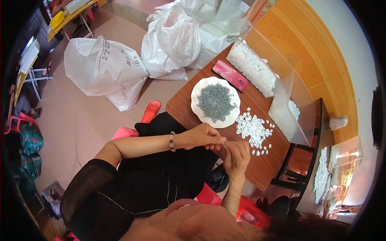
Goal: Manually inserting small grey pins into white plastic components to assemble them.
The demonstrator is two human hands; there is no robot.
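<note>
My left hand, with a bead bracelet on its wrist, and my right hand meet fingertip to fingertip over the near edge of the brown wooden table. Both pinch a tiny part between them, too small to make out. Just beyond my hands lies a loose pile of small white parts. A white plate heaped with small grey parts stands to the left of that pile.
A pink flat case and a long clear box of white parts lie farther back, with another clear box beside them. Big white sacks stand on the floor, near a red slipper. A red stool is under me.
</note>
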